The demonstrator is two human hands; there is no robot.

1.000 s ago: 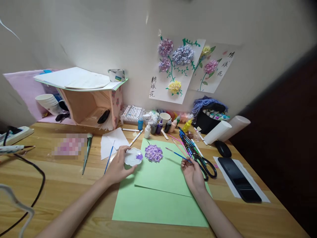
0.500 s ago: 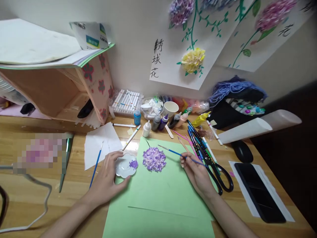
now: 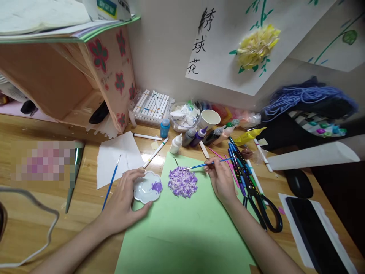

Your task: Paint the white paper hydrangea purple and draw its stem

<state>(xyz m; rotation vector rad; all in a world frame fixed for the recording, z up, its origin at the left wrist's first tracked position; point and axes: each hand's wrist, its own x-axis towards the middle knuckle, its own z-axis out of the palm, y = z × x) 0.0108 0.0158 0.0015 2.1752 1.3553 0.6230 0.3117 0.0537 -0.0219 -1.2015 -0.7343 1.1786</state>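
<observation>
Purple and white paper petals form a round flower (image 3: 183,182) on the green paper (image 3: 182,232). Pinched in my right hand (image 3: 221,179) is a thin blue paintbrush (image 3: 196,166), its tip at the flower's upper edge. My left hand (image 3: 124,203) curves around the left side of a white scalloped palette (image 3: 145,187), fingers and thumb at its rim. Purple paint (image 3: 156,186) lies in the palette's right part. A second blue brush (image 3: 111,182) rests left of that hand, partly on white paper (image 3: 116,160).
Behind the green paper stand a white bottle (image 3: 176,144), several paint bottles, a paper cup (image 3: 210,118) and a marker box (image 3: 151,107). Black-handled scissors (image 3: 264,205), pens, a mouse (image 3: 298,183) and a phone (image 3: 316,232) lie at right. A pink box (image 3: 111,80) stands back left.
The view has moved closer and lower. My right hand has brought the brush tip left onto the flower's upper edge. My left hand remains at the palette.
</observation>
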